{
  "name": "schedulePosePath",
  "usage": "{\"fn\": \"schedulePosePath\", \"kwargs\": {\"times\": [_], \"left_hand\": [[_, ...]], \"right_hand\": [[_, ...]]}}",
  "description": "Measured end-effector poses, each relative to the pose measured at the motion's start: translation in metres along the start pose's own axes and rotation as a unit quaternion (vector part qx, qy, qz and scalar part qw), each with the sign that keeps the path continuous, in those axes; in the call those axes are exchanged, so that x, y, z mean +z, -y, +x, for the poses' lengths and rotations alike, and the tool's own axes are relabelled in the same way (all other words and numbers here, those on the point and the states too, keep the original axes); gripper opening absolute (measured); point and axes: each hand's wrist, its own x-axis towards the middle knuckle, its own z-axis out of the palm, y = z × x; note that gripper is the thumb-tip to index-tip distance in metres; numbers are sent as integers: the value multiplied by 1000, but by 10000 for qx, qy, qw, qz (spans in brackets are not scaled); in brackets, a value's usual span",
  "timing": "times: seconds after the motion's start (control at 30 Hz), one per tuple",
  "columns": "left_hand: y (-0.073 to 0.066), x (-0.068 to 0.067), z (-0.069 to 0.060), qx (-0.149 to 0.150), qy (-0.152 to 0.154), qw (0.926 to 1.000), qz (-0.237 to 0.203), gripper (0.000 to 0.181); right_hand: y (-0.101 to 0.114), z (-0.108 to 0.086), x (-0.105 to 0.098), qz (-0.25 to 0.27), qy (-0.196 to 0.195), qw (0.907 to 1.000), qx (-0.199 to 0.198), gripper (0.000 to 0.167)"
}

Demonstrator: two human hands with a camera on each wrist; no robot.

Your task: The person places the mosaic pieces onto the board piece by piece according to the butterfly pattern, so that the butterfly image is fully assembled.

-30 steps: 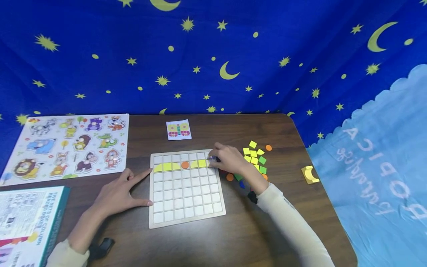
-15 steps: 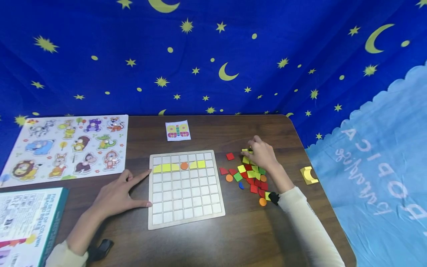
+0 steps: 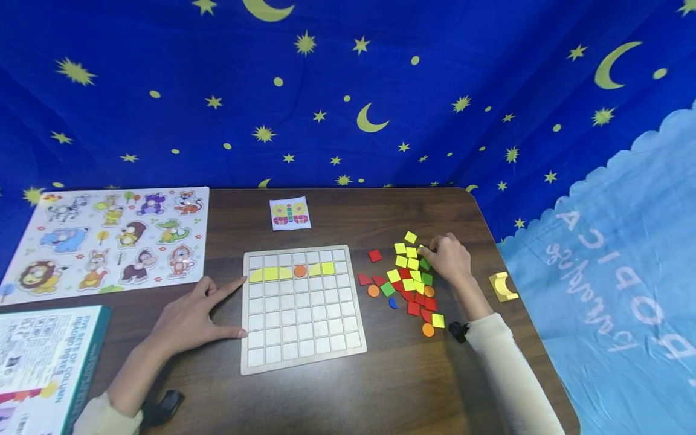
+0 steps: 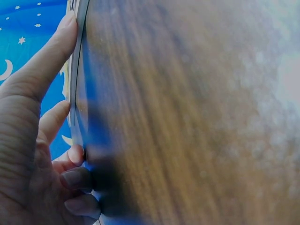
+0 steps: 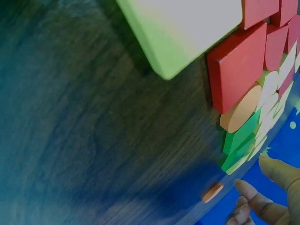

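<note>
In the head view, a pale wooden grid board (image 3: 304, 314) lies on the table, with yellow pieces (image 3: 270, 273) and one orange disc (image 3: 300, 270) in its second row. My left hand (image 3: 187, 317) rests at its left edge, index finger and thumb spread and touching the rim. My right hand (image 3: 450, 258) is at the right side of a pile of coloured pieces (image 3: 411, 251), its fingertips by a yellow piece mostly hidden by them. In the right wrist view, the thumb and index finger (image 5: 253, 194) stand apart, with no piece visible between them.
A small butterfly pattern card (image 3: 290, 213) lies behind the board. An animal puzzle sheet (image 3: 122, 241) and a boxed set (image 3: 51, 362) are at the left. A yellow block with a curved cutout (image 3: 502, 286) sits near the table's right edge. Red squares (image 3: 375, 255) lie beside the pile.
My right hand has moved from the board's upper right corner to the pile, then farther right along it, uncovering yellow pieces. My left hand has stayed at the board's edge.
</note>
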Motion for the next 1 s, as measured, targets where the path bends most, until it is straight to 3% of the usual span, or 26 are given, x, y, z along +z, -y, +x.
{"fn": "schedulePosePath", "kwargs": {"times": [0.4,0.6,0.87,1.0], "left_hand": [[0,0,-1,9,-5,10000,-10,105],[1,1,1,-32,30,10000,8,105],[1,1,1,-17,26,10000,-8,105],[1,1,1,-37,53,10000,6,106]], "right_hand": [[4,9,3,-74,436,9972,606,44],[6,15,2,-84,496,9969,600,48],[9,17,1,-23,596,9973,434,40],[9,15,4,26,453,9982,402,38]]}}
